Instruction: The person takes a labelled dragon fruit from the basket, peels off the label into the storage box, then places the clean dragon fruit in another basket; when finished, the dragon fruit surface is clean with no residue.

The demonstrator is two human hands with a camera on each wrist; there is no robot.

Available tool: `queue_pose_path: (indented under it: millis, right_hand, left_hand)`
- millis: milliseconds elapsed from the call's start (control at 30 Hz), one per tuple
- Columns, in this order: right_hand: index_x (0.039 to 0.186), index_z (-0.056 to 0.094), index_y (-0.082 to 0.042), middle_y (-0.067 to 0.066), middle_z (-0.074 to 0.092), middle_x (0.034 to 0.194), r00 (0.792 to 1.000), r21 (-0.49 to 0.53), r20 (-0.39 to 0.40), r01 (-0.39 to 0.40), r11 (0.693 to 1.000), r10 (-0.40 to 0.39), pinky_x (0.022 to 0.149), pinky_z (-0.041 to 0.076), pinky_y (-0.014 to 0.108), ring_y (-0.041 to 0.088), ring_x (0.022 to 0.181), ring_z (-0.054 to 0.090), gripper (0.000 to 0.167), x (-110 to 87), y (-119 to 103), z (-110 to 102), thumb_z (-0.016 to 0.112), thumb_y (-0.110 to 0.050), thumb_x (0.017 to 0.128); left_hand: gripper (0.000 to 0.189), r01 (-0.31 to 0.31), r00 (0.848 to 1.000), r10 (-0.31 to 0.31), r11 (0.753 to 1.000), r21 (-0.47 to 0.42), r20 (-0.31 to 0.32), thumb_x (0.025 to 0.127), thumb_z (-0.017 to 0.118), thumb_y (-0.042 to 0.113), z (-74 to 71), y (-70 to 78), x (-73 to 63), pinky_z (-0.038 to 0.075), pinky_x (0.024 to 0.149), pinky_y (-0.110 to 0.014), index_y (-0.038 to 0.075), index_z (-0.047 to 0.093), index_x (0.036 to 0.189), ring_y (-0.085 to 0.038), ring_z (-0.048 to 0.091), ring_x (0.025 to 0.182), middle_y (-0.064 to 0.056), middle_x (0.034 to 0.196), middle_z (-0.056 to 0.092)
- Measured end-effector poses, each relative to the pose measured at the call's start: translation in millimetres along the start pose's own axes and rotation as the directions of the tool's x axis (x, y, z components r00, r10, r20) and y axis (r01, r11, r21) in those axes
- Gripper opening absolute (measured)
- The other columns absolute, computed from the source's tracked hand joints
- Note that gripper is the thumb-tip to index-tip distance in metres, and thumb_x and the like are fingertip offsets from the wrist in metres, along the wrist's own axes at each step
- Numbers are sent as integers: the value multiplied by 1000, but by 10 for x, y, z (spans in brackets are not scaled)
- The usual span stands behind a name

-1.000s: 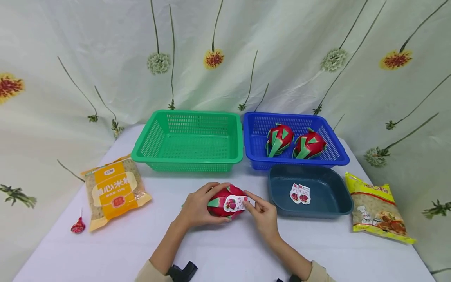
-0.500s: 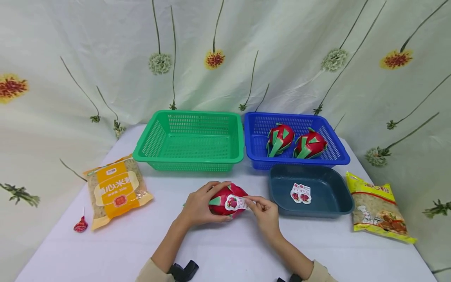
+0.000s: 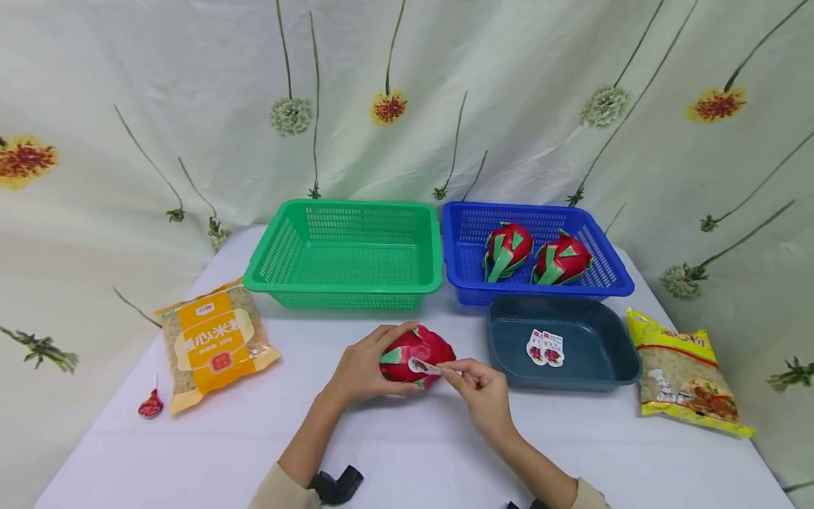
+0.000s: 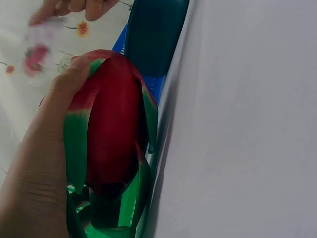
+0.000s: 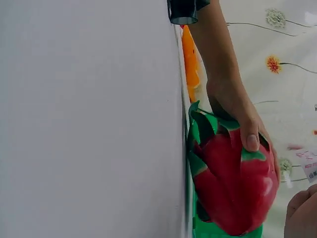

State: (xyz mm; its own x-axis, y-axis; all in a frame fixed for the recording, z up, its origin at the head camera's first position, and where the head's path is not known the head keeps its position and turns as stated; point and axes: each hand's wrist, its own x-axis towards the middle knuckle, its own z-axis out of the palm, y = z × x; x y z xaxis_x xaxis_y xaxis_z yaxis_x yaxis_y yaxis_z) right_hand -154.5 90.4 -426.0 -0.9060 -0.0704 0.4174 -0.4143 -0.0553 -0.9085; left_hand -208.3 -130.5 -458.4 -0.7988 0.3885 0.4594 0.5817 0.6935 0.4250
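Observation:
My left hand (image 3: 362, 366) grips a red dragon fruit (image 3: 427, 345) with green scales from its left side, thumb and fingers spread round it. Between thumb and forefinger, my right hand (image 3: 481, 396) pinches one end of a small white label (image 3: 422, 366) printed with a dragon fruit. In the head view the label lies across the front of the fruit, tilted so that its face looks narrow. From the left wrist, the blurred label (image 4: 37, 57) appears apart from the fruit (image 4: 114, 129). Only part of the right hand (image 5: 303, 213) shows in the right wrist view.
Behind stand a green basket (image 3: 356, 288) and a blue basket (image 3: 464, 283) with two dragon fruits (image 3: 509, 247). A dark tray (image 3: 594, 364) holds two labels (image 3: 545, 348). An orange-labelled bag (image 3: 216, 343) and a lollipop (image 3: 150, 404) lie left, a yellow bag (image 3: 683, 375) right.
The label has turned from facing the head camera to nearly edge-on, and the right hand has shifted slightly down and right. The left hand keeps its grip on the dragon fruit.

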Motion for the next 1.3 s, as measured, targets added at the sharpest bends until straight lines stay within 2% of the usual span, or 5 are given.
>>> queue_pose_path:
  millis: [233, 533, 667, 800, 1300]
  right_hand:
    - [88, 66, 9, 2, 37, 51, 959, 52, -120, 265, 963, -257, 37, 17, 25, 12, 45, 24, 11, 142, -348, -414, 56, 13, 85]
    - [99, 61, 7, 1, 29, 51, 978, -179, -202, 18, 984, -55, 39, 17, 29, 15, 44, 25, 16, 378, -669, -1435, 54, -6, 92]
    - [105, 60, 2, 1, 31, 52, 988, -464, -102, -153, 872, 119, 37, 23, 29, 16, 44, 29, 28, 485, -633, -1812, 55, -24, 93]
    - [106, 60, 4, 0, 32, 54, 949, -619, 80, -193, 762, 305, 41, 31, 27, 15, 47, 32, 35, 602, -465, -2039, 55, -28, 93]
    - [93, 65, -6, 2, 52, 66, 821, -794, 360, 22, 607, 442, 55, 39, 25, 14, 62, 44, 15, 887, 82, -2062, 58, -19, 91]
  left_hand:
    - [89, 45, 999, -44, 998, -34, 20, 61, 65, 74, -10, 20, 10, 52, 73, -38, 47, 32, 138, -14, 55, 104, 9, 121, 52]
    - [89, 8, 1000, -8, 1000, -20, 22, 61, 67, 71, -1, 35, -21, 53, 70, -36, 43, 34, 139, -14, 54, 104, 7, 121, 51]
    - [88, 16, 1000, -16, 1000, -11, 26, 61, 65, 73, 5, 37, -15, 53, 71, -35, 45, 34, 138, -13, 54, 104, 8, 121, 50]
    - [88, 27, 999, -27, 1000, -8, 32, 60, 64, 74, 11, 46, -12, 52, 72, -35, 48, 32, 138, -12, 53, 104, 8, 121, 50]
    - [88, 29, 999, -28, 1000, -10, 36, 60, 65, 74, 8, 53, -20, 52, 72, -38, 48, 32, 138, -14, 54, 104, 8, 121, 50]
